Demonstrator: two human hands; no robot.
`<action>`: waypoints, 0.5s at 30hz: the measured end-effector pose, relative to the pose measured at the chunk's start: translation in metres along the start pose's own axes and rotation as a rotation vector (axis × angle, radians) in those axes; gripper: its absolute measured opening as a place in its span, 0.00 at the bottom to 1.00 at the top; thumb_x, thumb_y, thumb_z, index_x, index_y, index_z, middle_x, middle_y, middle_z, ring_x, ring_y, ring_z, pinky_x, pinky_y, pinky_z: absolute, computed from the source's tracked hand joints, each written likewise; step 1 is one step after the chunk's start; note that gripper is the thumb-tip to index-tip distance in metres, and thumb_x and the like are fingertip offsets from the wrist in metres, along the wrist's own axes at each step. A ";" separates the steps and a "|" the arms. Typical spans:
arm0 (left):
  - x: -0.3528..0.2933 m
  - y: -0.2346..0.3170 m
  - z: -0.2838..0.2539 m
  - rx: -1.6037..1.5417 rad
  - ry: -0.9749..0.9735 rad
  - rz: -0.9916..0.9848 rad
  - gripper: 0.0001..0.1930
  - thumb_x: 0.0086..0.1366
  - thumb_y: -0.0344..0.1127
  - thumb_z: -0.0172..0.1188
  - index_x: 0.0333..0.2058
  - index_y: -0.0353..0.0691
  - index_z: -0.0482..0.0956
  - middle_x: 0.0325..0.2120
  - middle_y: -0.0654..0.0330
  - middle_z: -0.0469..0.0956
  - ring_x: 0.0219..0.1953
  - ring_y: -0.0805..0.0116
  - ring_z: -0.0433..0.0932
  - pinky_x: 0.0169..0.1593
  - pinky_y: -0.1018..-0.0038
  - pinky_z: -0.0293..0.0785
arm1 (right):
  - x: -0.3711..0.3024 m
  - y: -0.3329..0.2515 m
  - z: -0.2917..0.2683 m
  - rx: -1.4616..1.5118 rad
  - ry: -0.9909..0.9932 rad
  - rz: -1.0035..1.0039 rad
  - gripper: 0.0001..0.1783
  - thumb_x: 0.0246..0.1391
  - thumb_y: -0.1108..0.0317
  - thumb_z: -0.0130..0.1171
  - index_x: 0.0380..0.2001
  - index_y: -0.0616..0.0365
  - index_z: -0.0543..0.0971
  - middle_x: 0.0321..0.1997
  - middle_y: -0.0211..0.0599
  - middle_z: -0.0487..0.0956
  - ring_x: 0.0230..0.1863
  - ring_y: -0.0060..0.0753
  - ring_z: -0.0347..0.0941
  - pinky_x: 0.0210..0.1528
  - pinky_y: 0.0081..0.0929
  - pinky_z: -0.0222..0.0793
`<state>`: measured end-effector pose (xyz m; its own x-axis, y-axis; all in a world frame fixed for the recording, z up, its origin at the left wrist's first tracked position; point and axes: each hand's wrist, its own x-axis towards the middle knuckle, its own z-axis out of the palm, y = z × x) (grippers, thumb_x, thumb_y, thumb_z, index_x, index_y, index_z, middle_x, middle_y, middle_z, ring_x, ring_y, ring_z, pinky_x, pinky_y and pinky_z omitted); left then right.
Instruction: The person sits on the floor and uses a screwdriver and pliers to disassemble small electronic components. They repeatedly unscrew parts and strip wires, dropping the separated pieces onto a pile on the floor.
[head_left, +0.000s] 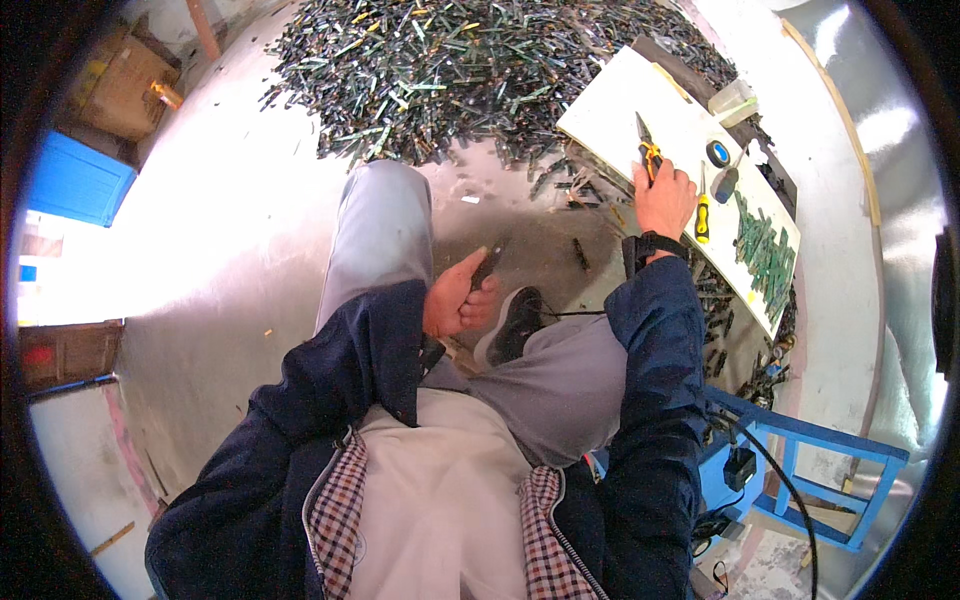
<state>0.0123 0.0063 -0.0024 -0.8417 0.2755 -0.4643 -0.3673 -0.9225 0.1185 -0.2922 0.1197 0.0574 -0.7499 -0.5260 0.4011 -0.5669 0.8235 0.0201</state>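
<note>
My left hand [458, 298] is closed near my knees around a small dark strip-like piece [487, 264], whose end sticks out past the thumb. My right hand [665, 203] is over a white board [620, 100] at the right, fingers curled about the handles of needle-nose pliers [649, 152] with yellow-and-black grips; their jaws point away from me. Just right of that hand lies a yellow-handled screwdriver [702, 218]. Beyond it are a dark-handled screwdriver [727, 183] and a round blue-and-black item [717, 153]. Several green strips [763, 255] are piled on the board's near right part.
A wide heap of dark and green strips [480, 70] covers the far floor and reaches under the board. A blue metal frame [835, 460] with a black cable [790, 480] stands at the near right. At the left are a blue box [85, 178] and a cardboard box [122, 88].
</note>
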 end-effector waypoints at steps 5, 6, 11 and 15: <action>-0.005 0.002 0.002 0.074 0.103 0.036 0.26 0.64 0.63 0.40 0.20 0.47 0.63 0.09 0.71 0.52 0.08 0.77 0.49 0.12 0.77 0.46 | -0.019 0.005 -0.009 1.042 -0.041 0.389 0.25 0.57 0.49 0.46 0.27 0.63 0.77 0.22 0.39 0.76 0.26 0.34 0.71 0.29 0.30 0.64; -0.007 0.001 0.004 0.104 0.131 0.058 0.25 0.64 0.62 0.40 0.21 0.47 0.63 0.09 0.72 0.52 0.08 0.77 0.48 0.12 0.77 0.46 | -0.033 0.004 -0.025 1.295 -0.237 0.480 0.24 0.57 0.49 0.45 0.35 0.61 0.77 0.26 0.34 0.77 0.26 0.25 0.69 0.26 0.22 0.62; -0.005 -0.003 0.008 0.097 0.055 0.059 0.25 0.64 0.62 0.40 0.20 0.47 0.62 0.08 0.72 0.52 0.08 0.77 0.48 0.12 0.77 0.45 | -0.127 -0.034 -0.087 2.063 -0.716 0.601 0.25 0.57 0.50 0.44 0.49 0.56 0.69 0.37 0.33 0.76 0.31 0.23 0.71 0.24 0.18 0.62; -0.004 -0.007 0.005 0.145 0.028 0.091 0.25 0.64 0.62 0.39 0.20 0.47 0.62 0.08 0.72 0.52 0.08 0.78 0.47 0.12 0.77 0.45 | -0.212 -0.068 -0.094 2.188 -0.908 0.623 0.27 0.52 0.56 0.51 0.52 0.58 0.66 0.43 0.35 0.75 0.35 0.28 0.73 0.21 0.17 0.62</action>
<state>0.0160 0.0128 0.0027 -0.8632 0.1831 -0.4704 -0.3452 -0.8940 0.2855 -0.0625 0.1954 0.0570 -0.4593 -0.8224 -0.3356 0.7221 -0.1257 -0.6803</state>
